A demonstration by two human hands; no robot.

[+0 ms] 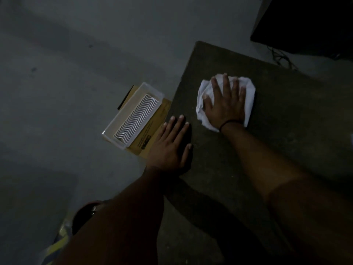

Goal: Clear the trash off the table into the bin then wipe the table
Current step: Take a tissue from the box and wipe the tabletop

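A crumpled white cloth [249,87] lies on the dark table top [286,121]. My right hand [226,104] presses flat on the cloth with straight, spread fingers. My left hand [172,144] rests flat on the table's left edge, fingers straight, holding nothing. A white plastic bin [122,119] with a wavy slotted side stands on the floor just left of the table, on a brown cardboard piece [152,131]. The scene is dim.
Grey concrete floor [57,73] spreads to the left. A dark piece of furniture [309,23] with cables below it stands at the upper right. A round dark object [84,217] and yellowish plastic [57,245] sit at the lower left.
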